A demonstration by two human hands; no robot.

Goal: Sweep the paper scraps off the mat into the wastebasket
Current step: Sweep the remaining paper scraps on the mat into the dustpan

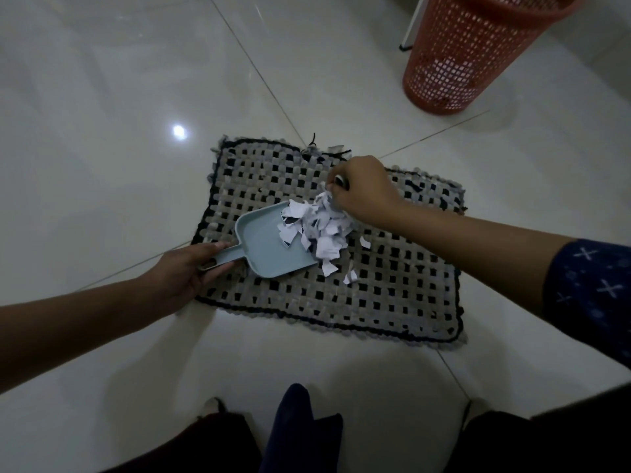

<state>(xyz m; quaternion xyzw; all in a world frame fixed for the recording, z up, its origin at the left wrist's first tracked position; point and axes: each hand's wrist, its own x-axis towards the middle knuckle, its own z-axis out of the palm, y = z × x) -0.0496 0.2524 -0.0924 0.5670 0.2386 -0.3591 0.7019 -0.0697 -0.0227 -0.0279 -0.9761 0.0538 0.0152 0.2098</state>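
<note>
A woven grey-and-black mat [392, 295] lies on the tiled floor. My left hand [186, 271] grips the handle of a light blue dustpan [263, 244] that rests on the mat's left part. A heap of white paper scraps [319, 227] sits at the pan's mouth, partly inside it, and a few loose scraps [350, 276] lie just to its right. My right hand [362, 189] is closed above the heap, holding a small object that is mostly hidden by the fingers. An orange mesh wastebasket [454, 63] stands upright at the far right, off the mat.
Glossy white floor tiles [119, 131] surround the mat. A thin white leg with a dark foot [408, 39] stands just left of the wastebasket. My dark-clothed knees [300, 435] fill the bottom edge.
</note>
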